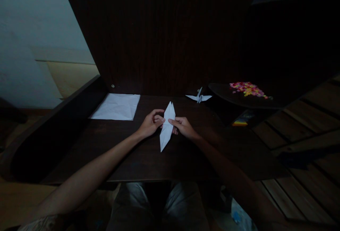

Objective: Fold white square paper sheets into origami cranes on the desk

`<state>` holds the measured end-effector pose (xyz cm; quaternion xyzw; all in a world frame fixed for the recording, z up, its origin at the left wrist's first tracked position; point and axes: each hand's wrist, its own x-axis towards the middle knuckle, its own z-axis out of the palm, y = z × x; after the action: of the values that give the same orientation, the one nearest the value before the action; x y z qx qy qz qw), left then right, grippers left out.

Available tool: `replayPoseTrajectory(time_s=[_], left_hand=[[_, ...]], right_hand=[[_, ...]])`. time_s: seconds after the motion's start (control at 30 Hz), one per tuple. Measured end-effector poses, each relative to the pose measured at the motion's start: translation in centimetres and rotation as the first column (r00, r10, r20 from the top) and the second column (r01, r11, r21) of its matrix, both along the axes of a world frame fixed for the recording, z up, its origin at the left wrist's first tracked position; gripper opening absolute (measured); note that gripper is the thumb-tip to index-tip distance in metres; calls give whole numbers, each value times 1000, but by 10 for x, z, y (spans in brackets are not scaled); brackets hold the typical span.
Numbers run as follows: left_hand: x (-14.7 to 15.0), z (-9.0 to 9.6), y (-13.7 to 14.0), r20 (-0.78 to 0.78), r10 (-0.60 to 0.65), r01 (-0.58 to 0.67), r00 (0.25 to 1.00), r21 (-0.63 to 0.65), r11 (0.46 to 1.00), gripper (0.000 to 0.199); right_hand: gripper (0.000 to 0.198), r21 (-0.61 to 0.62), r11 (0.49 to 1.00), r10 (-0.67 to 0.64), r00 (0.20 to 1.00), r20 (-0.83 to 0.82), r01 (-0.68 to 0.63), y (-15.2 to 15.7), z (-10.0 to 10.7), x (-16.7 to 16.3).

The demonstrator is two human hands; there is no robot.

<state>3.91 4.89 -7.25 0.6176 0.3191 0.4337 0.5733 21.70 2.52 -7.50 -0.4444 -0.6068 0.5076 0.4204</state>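
A long folded piece of white origami paper (167, 126) is held above the dark desk, its pointed ends facing away from me and toward me. My left hand (152, 123) pinches its left edge near the middle, thumb on top. On the opposite edge, my right hand (183, 126) grips it with the thumb on the front and fingers behind. Part of the fingers of both hands is hidden by the paper. Farther back on the desk stands a finished white paper crane (199, 97) with its wings spread.
White paper sheets (117, 107) lie at the back left of the desk (111, 153). On a curved shelf (223, 91) to the right is a pile of small pink, red and yellow pieces (249, 89). A yellow-and-blue item (240, 120) sits beneath it. Side panel (53, 128) borders the left.
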Motion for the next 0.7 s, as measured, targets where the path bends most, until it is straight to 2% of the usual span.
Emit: replayPoseTrajectory(time_s=[0.2, 0.47, 0.6, 0.7], left_hand=[[0, -3, 1, 47, -39, 40, 998, -15, 999, 32], [2, -1, -3, -31, -173, 174, 984, 16, 985, 25], [0, 6, -2, -111, -95, 100, 989, 48, 994, 19], [-1, 8, 0, -104, -28, 28, 994, -1, 1000, 22]], right_hand=[[43, 71, 996, -52, 995, -83, 58, -1, 2, -1], [30, 148, 989, 34, 995, -90, -21, -5, 1, -5], [28, 182, 983, 22, 998, -63, -10, -4, -1, -4], [26, 218, 975, -42, 999, -26, 47, -5, -2, -3]])
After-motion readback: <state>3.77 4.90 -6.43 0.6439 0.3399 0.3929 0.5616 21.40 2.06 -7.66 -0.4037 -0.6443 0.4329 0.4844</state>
